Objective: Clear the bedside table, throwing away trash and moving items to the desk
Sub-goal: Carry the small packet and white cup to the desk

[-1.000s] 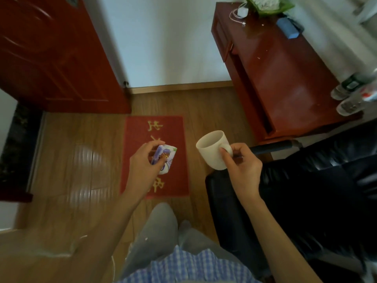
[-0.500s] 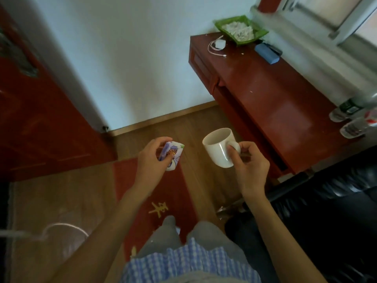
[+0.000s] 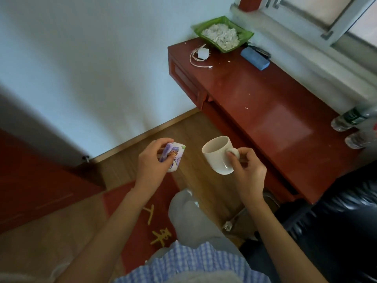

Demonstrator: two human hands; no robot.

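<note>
My left hand (image 3: 152,160) grips a small purple and white tissue pack (image 3: 175,158) above the wooden floor. My right hand (image 3: 247,170) holds a cream mug (image 3: 219,155) by its handle, mouth tilted up to the left. Both hang in front of the red-brown desk (image 3: 265,111), which runs along the right wall under the window. The mug is just left of the desk's front edge.
On the desk lie a green tray of white scraps (image 3: 223,33), a white charger with cable (image 3: 201,56), a blue case (image 3: 255,58) and two plastic bottles (image 3: 353,127). A black leather chair (image 3: 336,221) fills the lower right. A red door (image 3: 36,180) and mat (image 3: 142,217) are at left.
The view has swung up and right, so the desk now looms larger and closer. Both hands kept their grips and moved toward the desk.
</note>
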